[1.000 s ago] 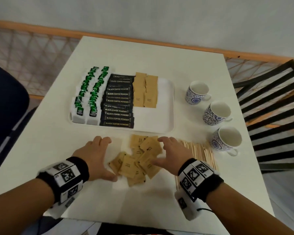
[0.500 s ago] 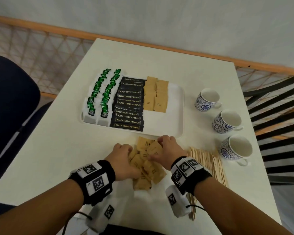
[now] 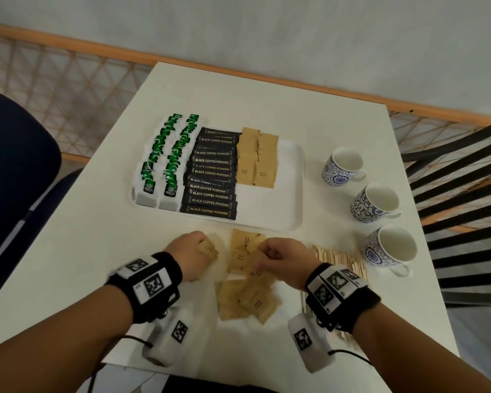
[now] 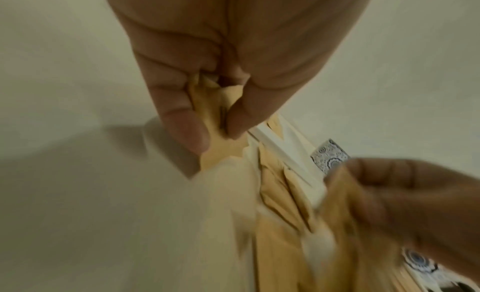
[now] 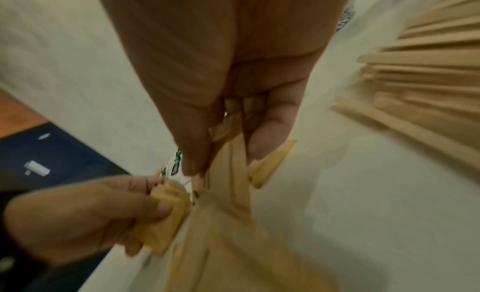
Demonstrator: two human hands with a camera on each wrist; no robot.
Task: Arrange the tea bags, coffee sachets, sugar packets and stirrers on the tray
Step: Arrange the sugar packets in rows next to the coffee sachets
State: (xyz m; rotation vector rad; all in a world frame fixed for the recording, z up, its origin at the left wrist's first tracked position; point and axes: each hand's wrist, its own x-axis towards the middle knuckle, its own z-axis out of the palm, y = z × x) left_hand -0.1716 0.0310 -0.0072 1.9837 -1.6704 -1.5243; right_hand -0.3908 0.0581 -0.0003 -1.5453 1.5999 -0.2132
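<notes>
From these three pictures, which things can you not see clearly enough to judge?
- How many sugar packets the left hand grips: fingers cover them in the left wrist view.
- Same for the right hand: the right wrist view is blurred.
- Wooden stirrers: the right wrist hides their near ends in the head view.
- Small print on the tray's sugar packets: too small to read.

Your left hand (image 3: pixel 192 258) is sitting at seven o'clock, fingers curling round sugar packets (image 3: pixel 209 249); your right hand (image 3: pixel 284 260) at five o'clock is pinching more packets, wrists angling inward.
</notes>
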